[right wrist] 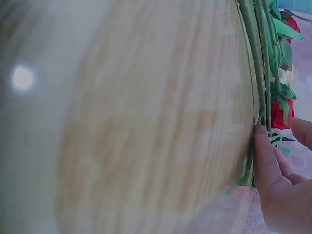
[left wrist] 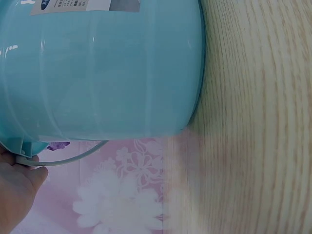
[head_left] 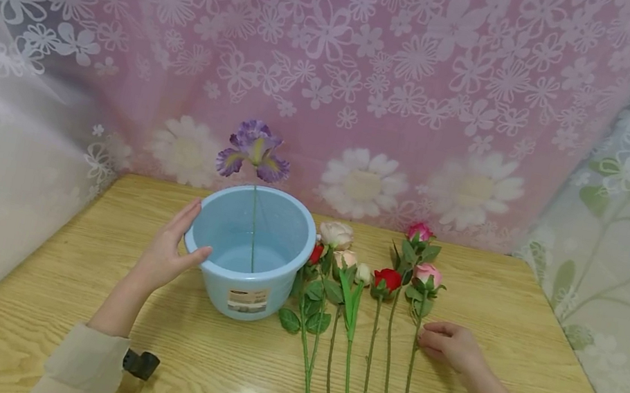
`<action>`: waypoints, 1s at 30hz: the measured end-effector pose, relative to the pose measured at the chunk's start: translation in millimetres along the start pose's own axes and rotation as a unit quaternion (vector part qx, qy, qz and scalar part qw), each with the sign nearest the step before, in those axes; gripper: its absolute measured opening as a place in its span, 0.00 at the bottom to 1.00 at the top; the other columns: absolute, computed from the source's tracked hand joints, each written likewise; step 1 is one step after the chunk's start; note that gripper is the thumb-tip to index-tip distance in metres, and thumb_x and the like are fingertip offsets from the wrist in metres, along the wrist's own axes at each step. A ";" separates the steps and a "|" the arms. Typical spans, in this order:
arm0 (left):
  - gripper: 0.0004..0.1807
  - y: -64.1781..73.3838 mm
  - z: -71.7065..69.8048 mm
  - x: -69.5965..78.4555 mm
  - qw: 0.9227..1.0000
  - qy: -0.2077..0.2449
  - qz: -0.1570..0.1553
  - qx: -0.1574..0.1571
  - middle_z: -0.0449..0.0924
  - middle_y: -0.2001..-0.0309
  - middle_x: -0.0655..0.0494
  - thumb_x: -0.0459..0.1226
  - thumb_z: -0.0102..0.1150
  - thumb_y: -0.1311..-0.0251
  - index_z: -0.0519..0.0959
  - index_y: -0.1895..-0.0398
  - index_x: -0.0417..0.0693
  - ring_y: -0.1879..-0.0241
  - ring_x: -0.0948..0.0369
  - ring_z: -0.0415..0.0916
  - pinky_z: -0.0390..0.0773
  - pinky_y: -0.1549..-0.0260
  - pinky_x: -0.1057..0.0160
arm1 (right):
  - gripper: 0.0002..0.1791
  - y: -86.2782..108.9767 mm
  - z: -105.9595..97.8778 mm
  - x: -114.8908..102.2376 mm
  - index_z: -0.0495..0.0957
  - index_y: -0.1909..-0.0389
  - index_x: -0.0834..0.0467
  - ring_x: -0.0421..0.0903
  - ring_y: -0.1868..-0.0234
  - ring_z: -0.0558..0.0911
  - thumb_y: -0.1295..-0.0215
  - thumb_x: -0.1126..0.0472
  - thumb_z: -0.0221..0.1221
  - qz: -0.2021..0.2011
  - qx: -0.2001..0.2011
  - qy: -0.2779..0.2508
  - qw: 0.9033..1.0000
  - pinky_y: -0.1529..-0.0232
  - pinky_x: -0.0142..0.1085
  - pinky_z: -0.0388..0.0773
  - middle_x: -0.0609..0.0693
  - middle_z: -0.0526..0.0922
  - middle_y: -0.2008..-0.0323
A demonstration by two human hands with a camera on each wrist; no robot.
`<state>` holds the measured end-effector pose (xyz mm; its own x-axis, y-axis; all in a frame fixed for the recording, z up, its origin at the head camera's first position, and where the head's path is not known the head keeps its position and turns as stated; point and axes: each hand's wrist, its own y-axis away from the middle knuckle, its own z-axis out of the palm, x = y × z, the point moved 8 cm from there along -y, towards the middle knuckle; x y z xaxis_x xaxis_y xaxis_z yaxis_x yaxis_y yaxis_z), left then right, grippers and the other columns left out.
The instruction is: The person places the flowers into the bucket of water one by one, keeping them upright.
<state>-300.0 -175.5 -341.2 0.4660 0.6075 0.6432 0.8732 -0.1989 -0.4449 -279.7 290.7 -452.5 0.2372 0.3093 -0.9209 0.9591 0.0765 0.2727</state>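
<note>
A light-blue plastic bucket (head_left: 249,297) stands on the table, with a purple iris (head_left: 255,152) upright in it, its green stem leaning inside. My left hand (head_left: 168,255) rests at the bucket's left rim, fingers extended along the outside and thumb over the front edge. The left wrist view puts that hand by the joint of the bucket's handle (left wrist: 73,159). On the right, my right hand (head_left: 451,347) has its fingertips at the stem of a pink rose (head_left: 428,275) lying on the table. Its thumb stands apart from the fingers in the right wrist view.
Left of the pink rose lie a magenta rose (head_left: 420,231), a red rose (head_left: 387,279), a white tulip (head_left: 363,274) and several pale and red blooms against the bucket, stems toward me. A pink floral curtain (head_left: 322,85) hangs behind the wooden table (head_left: 195,372).
</note>
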 end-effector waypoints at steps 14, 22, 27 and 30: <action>0.43 -0.1 -0.2 -1.0 1.000 0.002 0.003 0.005 0.47 0.34 0.41 0.45 0.58 0.51 0.53 0.36 0.33 0.37 0.43 0.45 0.50 0.45 0.37 | 0.25 -3.9 5.3 2.5 0.61 0.50 0.81 0.42 0.66 0.79 0.41 0.67 0.53 0.017 0.009 0.003 1.000 0.63 0.36 0.77 0.53 0.79 0.68; 0.42 0.4 0.8 -2.7 1.000 0.009 0.004 0.008 0.47 0.34 0.42 0.42 0.58 0.52 0.53 0.36 0.33 0.37 0.43 0.44 0.49 0.45 0.38 | 0.18 -8.0 3.8 2.8 0.68 0.57 0.77 0.40 0.72 0.78 0.44 0.67 0.56 0.031 0.038 0.013 0.999 0.68 0.34 0.78 0.49 0.78 0.74; 0.42 0.5 1.4 -2.6 1.000 0.012 0.002 0.006 0.47 0.34 0.42 0.43 0.57 0.51 0.53 0.36 0.33 0.37 0.43 0.44 0.49 0.44 0.39 | 0.13 -9.7 2.6 5.2 0.70 0.64 0.74 0.40 0.75 0.78 0.45 0.68 0.57 0.036 0.062 0.032 0.997 0.71 0.34 0.78 0.49 0.78 0.77; 0.42 0.1 1.5 -2.5 1.000 0.012 0.003 0.007 0.47 0.34 0.42 0.44 0.57 0.50 0.53 0.36 0.33 0.37 0.43 0.44 0.49 0.44 0.39 | 0.11 -9.9 2.0 5.3 0.70 0.67 0.72 0.41 0.76 0.78 0.46 0.67 0.58 0.037 0.075 0.043 0.996 0.73 0.33 0.78 0.50 0.78 0.78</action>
<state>-301.3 -175.8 -343.8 0.4752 0.5871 0.6554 0.8682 -0.1916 -0.4578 -287.6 289.7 -460.6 0.3002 0.3892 -0.8708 0.9532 -0.0893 0.2887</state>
